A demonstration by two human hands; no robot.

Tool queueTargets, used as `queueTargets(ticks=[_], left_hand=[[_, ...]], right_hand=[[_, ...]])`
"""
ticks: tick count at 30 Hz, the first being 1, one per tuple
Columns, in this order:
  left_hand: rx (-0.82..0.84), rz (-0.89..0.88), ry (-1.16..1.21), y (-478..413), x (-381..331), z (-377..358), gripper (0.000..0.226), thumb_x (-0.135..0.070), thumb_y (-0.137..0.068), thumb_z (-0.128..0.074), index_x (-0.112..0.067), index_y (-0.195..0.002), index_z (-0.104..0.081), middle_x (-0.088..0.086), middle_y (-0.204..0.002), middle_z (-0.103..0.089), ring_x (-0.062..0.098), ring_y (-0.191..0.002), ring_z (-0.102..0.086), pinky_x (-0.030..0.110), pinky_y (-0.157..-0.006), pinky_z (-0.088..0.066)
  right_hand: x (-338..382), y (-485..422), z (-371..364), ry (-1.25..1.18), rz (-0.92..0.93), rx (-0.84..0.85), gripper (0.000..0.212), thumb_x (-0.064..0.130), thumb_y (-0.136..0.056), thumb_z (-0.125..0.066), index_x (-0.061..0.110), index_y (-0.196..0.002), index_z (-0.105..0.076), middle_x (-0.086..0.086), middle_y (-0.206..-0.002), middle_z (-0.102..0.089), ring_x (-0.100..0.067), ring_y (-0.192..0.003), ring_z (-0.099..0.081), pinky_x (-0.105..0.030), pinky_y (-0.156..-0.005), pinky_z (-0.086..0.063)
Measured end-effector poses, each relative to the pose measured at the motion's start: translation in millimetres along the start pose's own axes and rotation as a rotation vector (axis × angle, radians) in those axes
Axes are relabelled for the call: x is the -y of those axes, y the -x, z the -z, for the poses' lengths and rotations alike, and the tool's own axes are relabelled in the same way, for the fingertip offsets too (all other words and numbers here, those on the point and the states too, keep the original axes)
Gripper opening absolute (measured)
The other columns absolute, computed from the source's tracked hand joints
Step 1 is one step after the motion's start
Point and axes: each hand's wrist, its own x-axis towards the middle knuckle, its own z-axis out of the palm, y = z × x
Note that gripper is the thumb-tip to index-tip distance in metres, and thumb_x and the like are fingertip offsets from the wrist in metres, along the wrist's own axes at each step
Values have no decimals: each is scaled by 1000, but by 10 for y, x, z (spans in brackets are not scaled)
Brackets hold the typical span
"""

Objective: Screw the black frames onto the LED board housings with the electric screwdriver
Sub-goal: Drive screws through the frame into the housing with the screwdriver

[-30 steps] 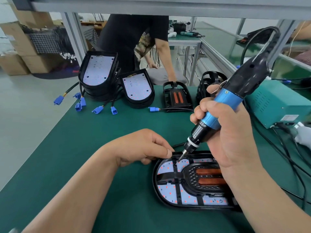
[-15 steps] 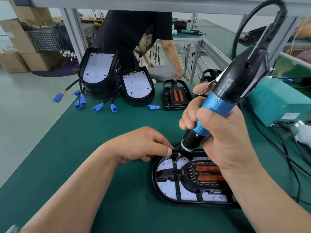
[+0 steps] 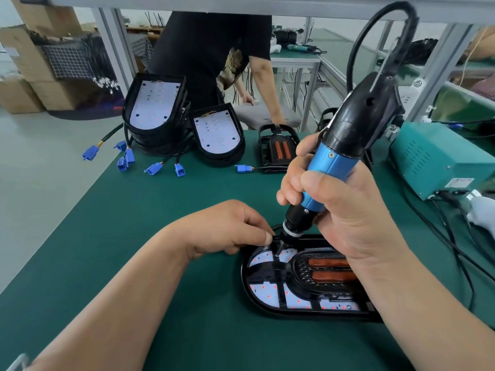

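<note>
The LED board housing (image 3: 246, 279) is lying flat on the green table mat (image 3: 128, 236), near the person and to the right of centre. Its white board, dotted with red, is facing up. The black frame (image 3: 278, 273) is sitting on top of it, with crossbars over the board and a rounded grille with two orange bars to the right.

The right hand (image 3: 348, 210) is gripping the electric screwdriver (image 3: 334, 164), with the fingers wrapped round its blue barrel. The tool is leaning with its black top to the far right. Its bit is pointing down at the frame near the housing's far-left end. A black cable (image 3: 401, 22) is looping up from the top of the tool.

The left hand (image 3: 227, 228) is resting at the housing's far-left rim, just beside the bit. Its fingers are curled and the thumb is lying against the forefinger. The view is not showing whether they are pinching anything.

At the far left of the mat, a stack of housings (image 3: 155, 108) is leaning with its boards showing, and a single housing (image 3: 217, 132) is leaning beside it. Blue connectors (image 3: 152, 168) are trailing from both on black leads. A spare frame (image 3: 278, 148) is lying to their right. A teal power box (image 3: 434, 159) is sitting at the right edge. A person in a black shirt (image 3: 209, 49) is standing beyond the table.
</note>
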Motion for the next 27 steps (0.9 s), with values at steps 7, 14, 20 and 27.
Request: queueTargets(ticks=[7, 14, 20, 27], left_hand=[[17, -2, 38, 4, 11, 12, 21, -29, -84, -73, -15, -97, -83, 3, -73, -57, 11, -52, -34, 21, -48, -28], [57, 2, 102, 32, -1, 16, 20, -23, -90, -73, -6, -98, -80, 5, -72, -51, 10, -54, -31, 20, -48, -26], [-18, 48, 481, -49, -4, -35, 30, 5, -105, -44, 9, -121, -69, 2, -82, -61, 7, -60, -43, 15, -48, -36], [-88, 19, 696, -120, -7, -57, 25, 6, -106, -47, 8, -117, -69, 5, -82, -66, 5, -54, -41, 13, -41, -30]], right_hand=[[-19, -16, 58, -47, 37, 3, 36, 9, -82, -64, 18, -117, -62, -3, -74, -53, -24, -66, -52, -43, -75, -50], [6, -18, 166, -315, 124, -163, 32, 9, -89, -55, 17, -119, -57, 1, -80, -50, -17, -71, -49, -35, -81, -48], [4, -15, 214, -396, 109, -409, 24, 8, -97, -47, 17, -118, -54, 1, -83, -50, -15, -73, -51, -34, -83, -48], [73, 2, 296, -413, 150, -480, 20, 9, -101, -48, 18, -117, -54, 2, -86, -51, -15, -76, -52, -34, -87, -49]])
